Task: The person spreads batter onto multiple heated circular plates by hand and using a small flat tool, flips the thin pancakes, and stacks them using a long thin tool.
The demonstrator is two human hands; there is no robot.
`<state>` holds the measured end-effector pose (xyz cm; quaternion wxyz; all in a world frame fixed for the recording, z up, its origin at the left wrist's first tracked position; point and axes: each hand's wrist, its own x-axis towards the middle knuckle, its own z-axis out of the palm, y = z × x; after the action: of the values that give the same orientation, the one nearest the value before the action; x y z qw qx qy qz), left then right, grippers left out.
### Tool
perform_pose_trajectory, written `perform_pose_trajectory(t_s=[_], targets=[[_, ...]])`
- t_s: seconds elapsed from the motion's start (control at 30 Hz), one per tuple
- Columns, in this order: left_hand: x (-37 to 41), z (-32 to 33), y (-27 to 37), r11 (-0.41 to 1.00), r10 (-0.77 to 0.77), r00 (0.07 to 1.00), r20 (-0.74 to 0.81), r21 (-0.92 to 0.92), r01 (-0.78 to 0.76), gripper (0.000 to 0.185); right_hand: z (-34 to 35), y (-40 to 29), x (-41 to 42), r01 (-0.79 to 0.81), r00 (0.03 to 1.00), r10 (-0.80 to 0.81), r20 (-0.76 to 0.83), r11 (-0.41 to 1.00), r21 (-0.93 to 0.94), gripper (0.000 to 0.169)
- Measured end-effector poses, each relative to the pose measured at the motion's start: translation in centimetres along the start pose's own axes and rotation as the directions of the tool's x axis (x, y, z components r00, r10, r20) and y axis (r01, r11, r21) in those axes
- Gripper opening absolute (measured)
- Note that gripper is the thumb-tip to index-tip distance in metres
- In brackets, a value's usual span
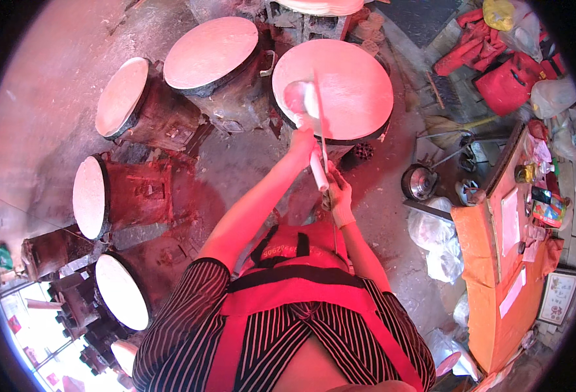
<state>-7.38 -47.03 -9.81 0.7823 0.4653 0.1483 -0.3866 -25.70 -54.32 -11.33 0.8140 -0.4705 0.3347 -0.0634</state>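
Observation:
In front of me a round griddle (pixel 361 93) stands on a drum stove, its top covered by a pale, even layer. My left hand (pixel 301 148) grips a pale cylindrical handle (pixel 319 171), whose near end sticks out below the fist. Beyond that fist, a blurred rounded tool head (pixel 296 97) lies over the griddle; its exact shape is unclear. A long thin strip or blade (pixel 319 110) runs across the griddle toward me. My right hand (pixel 339 191), with a glove cuff at the wrist, is closed around its near part, close beside the pale handle.
More drum stoves with pale-topped round plates (pixel 212 53), (pixel 123 97), (pixel 90 197), (pixel 121 291) curve around my left. To the right are a metal kettle (pixel 419 181), a table with an orange cover (pixel 484 294), plastic bags (pixel 435 230), a broom (pixel 442 130) and a red bag (pixel 503 85).

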Motion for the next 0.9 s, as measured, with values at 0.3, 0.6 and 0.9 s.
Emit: perform_pose_trajectory(t_s=[0.3,0.6,0.9], targets=[[-14.7,0.4,9.7,0.820,-0.285,0.871,0.401,-0.368,0.438,0.025,-5.1,-10.0,2.7,0.229,0.949,-0.297,-0.103,0.877,-0.422,0.034],[-22.2,-4.5,2.6,0.775,-0.313,0.950,0.002,-0.577,0.257,0.023,-5.0,-10.4,1.9,0.461,0.864,-0.498,0.069,0.729,-0.506,0.040],[-23.7,-3.8,-3.4,0.941,-0.159,0.952,-0.263,-0.332,0.065,0.044,1.3,-7.5,-3.2,0.671,0.741,-0.184,0.645,0.195,-0.715,0.048]])
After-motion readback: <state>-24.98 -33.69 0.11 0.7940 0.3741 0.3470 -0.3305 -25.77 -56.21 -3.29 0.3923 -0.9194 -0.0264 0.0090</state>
